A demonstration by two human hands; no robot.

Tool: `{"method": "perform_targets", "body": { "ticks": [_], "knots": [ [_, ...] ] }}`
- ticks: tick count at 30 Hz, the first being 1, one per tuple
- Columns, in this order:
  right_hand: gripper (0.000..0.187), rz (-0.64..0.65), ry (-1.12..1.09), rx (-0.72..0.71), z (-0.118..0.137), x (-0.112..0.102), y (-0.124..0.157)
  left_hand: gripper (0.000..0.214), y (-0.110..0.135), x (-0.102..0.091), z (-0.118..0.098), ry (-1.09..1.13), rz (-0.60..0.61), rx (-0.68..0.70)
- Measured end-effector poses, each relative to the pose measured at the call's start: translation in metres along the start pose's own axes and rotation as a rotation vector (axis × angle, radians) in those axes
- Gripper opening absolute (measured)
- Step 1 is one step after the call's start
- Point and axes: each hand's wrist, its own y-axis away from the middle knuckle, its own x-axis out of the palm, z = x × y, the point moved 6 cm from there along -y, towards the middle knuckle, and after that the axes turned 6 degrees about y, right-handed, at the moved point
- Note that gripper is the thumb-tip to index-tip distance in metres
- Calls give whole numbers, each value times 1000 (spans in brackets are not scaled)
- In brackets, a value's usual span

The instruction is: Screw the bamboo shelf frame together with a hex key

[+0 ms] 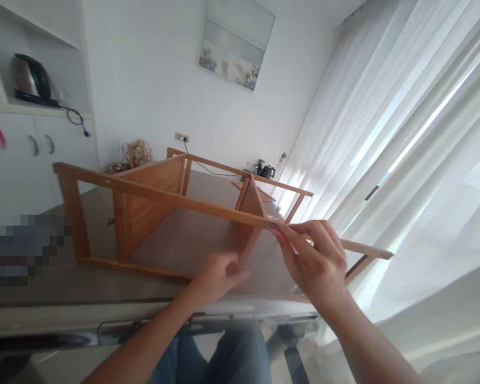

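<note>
Hands: apart. The right hand [316, 261] pinches the long rail [208, 205] of the wooden frame [122, 224] near its end, with its fingers [300, 230] beside a small metal fitting [272, 226]. The left hand [220, 272] is curled at a slanted wooden strut [246, 250]; whether it grips this, I cannot tell.

Frame: stands on the table [84, 282], reaching from near the front edge toward the far end, its right side jutting past the table's right edge.

Front edge: a narrow strip of table top [164, 288] lies between the frame's lower rail [134, 268] and this edge.

Far end: a coffee maker [267, 170] stands near the right corner, with a bundle of raffia [136, 153] toward the left corner.

Right side: white curtains [384, 133] hang just beyond the jutting rail.
</note>
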Motion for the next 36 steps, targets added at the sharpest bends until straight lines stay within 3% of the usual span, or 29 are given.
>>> {"method": "perform_targets", "body": {
  "ticks": [15, 22, 30, 36],
  "knots": [
    [4, -34, -42, 238, 3, 6, 16, 36, 1, -4, -10, 10, -26, 51],
    [6, -37, -44, 291, 3, 8, 18, 45, -1, -4, -23, -6, -29, 107],
    [9, -37, 5, 359, -7, 8, 32, 46, -9, 9, -24, -62, -33, 90],
    [10, -30, 12, 369, -13, 8, 38, 41, -8, 20, -18, -98, 33, 93]
  ]
}}
